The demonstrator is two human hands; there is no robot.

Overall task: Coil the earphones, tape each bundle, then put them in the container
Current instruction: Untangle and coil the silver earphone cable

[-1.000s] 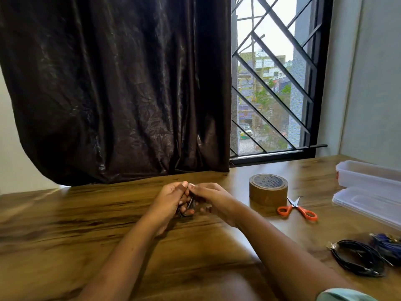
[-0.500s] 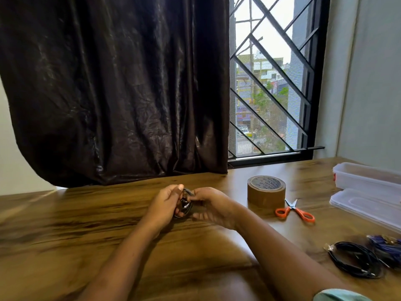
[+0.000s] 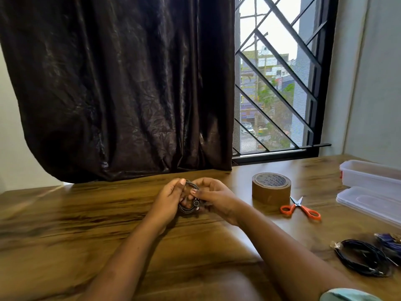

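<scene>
Head view, single frame. Both hands meet just left of frame centre, above the wooden table (image 3: 86,224).

- Left hand (image 3: 168,199): fingers curled round the left side of a small dark earphone coil (image 3: 188,209); I read this as a grasp.
- Right hand (image 3: 217,197): thumb and fingers pinch the coil's right side. Two metallic earbuds show at the coil's lower right edge, against the right thumb.
- I cannot tell whether the coil touches the table; the hands hide its underside.

Right of centre: brown tape roll (image 3: 271,189), lying flat, hole up. Just beside it, lower right, orange-handled scissors (image 3: 300,208), blades pointing toward the roll; contact between them not resolvable.

Right edge, mid-height: clear plastic container (image 3: 368,173), open top. Its lid (image 3: 366,203) lies flat just below it in the frame.

Lower right: black earphones (image 3: 360,259) in a loose coil on the table, and purple earphones (image 3: 389,244) just beside them, partly cut off by the frame edge. I cannot make out tape on either bundle.

Upper left and centre: dark curtain (image 3: 121,83). Upper right: barred window (image 3: 275,83). Bottom right corner: a pale green sleeve (image 3: 347,296).
</scene>
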